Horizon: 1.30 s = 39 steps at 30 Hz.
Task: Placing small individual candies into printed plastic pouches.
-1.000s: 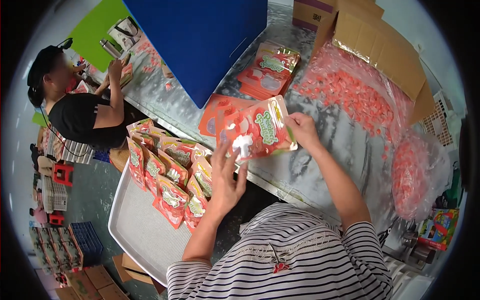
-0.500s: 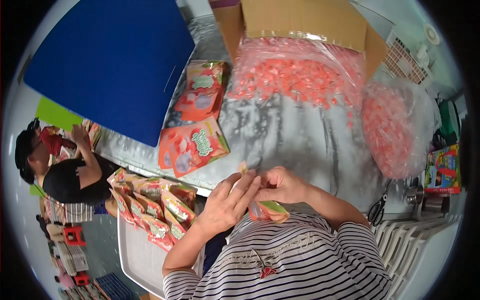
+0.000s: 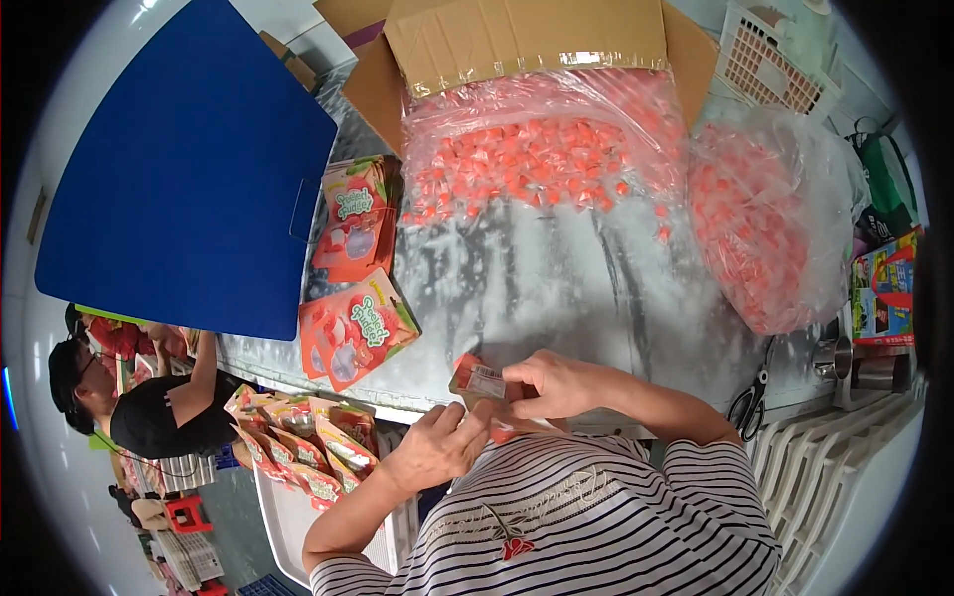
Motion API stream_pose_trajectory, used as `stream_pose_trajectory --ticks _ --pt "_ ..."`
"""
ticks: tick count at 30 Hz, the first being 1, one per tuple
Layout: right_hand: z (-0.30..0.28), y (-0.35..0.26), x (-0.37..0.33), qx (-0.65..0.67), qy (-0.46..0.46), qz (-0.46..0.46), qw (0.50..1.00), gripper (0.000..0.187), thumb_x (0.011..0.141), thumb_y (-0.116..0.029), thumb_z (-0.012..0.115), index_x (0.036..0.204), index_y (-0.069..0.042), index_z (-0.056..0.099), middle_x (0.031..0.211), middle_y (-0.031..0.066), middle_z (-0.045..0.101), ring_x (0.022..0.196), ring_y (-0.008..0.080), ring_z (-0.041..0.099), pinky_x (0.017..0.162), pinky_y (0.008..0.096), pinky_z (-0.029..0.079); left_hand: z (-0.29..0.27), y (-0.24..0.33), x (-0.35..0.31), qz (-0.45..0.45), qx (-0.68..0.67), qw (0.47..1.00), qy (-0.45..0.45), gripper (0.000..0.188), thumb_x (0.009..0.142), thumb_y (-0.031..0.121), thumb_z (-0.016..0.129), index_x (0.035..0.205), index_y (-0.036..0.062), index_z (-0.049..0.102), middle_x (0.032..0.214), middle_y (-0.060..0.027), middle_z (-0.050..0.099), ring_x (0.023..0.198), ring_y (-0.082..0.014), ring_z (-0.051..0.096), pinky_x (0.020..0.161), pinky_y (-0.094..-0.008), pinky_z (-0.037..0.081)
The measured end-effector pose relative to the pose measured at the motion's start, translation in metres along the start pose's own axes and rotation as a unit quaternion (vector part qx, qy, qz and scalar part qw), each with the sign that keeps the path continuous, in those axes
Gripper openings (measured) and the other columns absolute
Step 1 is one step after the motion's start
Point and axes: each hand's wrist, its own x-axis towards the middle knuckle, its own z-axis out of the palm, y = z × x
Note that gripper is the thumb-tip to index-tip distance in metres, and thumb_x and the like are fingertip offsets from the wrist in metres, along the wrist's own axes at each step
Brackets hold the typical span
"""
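At the near edge of the table, both my hands pinch one red pouch [image 3: 481, 377] in front of my striped top. My left hand [image 3: 437, 447] grips its left side with the fingers bent. My right hand [image 3: 558, 384] is closed on the other side. Part of the pouch is hidden behind the fingers. Flat red pouches [image 3: 360, 331] lie fanned out on the table to the left, with a thicker stack [image 3: 355, 219] beyond them. Several filled pouches [image 3: 298, 447] stand in a white tray [image 3: 276, 517] by my left arm.
Small red wrapped pieces [image 3: 517, 159] spill from a plastic-lined cardboard box [image 3: 527, 45] at the back. A clear bag of red pieces [image 3: 750, 228] sits on the right, near scissors [image 3: 748, 402]. A blue panel [image 3: 189, 179] stands at the left. Another person [image 3: 164, 397] works beyond it.
The pouch in my hands has turned, so its upper part with a white label now shows above my fingers. My left hand has moved slightly left and down. The whole view has shifted.
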Motion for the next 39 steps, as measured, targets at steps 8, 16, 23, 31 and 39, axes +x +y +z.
stream_pose_trajectory --ticks 8,16,23,31,39 --pt "0.000 0.011 0.005 -0.086 0.108 -0.021 0.990 0.019 0.078 -0.004 0.065 0.076 0.001 0.047 0.064 0.0192 0.058 0.057 0.0366 0.060 0.053 0.0409 0.045 0.004 -0.004 0.028 0.056 0.061 0.997 -0.009 0.027 0.066 0.010 0.064 0.089 -0.0039 0.065 0.103 -0.0166 0.060 0.081 -0.0205 0.063 0.058 -0.0263 0.052" --pt "-0.007 0.013 0.012 -0.096 0.195 -0.005 0.976 0.013 0.081 -0.001 0.058 0.078 0.001 0.045 0.065 0.0187 0.055 0.057 0.0344 0.057 0.052 0.0408 0.044 -0.001 -0.002 0.017 0.015 0.032 0.996 -0.077 0.029 0.069 0.013 0.059 0.094 -0.0017 0.059 0.095 -0.0113 0.057 0.067 -0.0162 0.055 0.058 -0.0271 0.046" --pt "0.001 0.013 0.014 -0.045 0.147 -0.022 0.988 0.011 0.080 -0.002 0.061 0.084 0.002 0.051 0.072 0.0171 0.062 0.066 0.0334 0.064 0.059 0.0386 0.049 0.011 -0.014 0.026 -0.076 0.018 0.995 -0.063 0.029 0.072 0.009 0.059 0.100 0.0010 0.059 0.093 -0.0119 0.055 0.064 -0.0197 0.058 0.056 -0.0306 0.048" --pt "-0.015 0.040 0.026 -0.050 0.102 0.081 0.990 0.018 0.072 0.004 0.060 0.088 0.001 0.068 0.080 0.0183 0.068 0.076 0.0290 0.067 0.068 0.0358 0.052 0.007 -0.003 0.036 0.015 -0.136 0.987 -0.086 0.024 0.066 0.004 0.063 0.089 -0.0020 0.057 0.079 -0.0140 0.057 0.066 -0.0284 0.060 0.060 -0.0376 0.051" --pt "-0.089 0.094 0.041 -0.175 0.247 -0.068 0.951 0.025 0.084 -0.022 0.067 0.101 -0.003 0.065 0.097 0.0154 0.066 0.088 0.0293 0.064 0.078 0.0394 0.051 -0.022 -0.005 0.021 -0.197 -0.203 0.959 -0.023 0.014 0.077 0.009 0.068 0.081 0.0020 0.057 0.074 -0.0121 0.058 0.066 -0.0284 0.063 0.047 -0.0363 0.049"
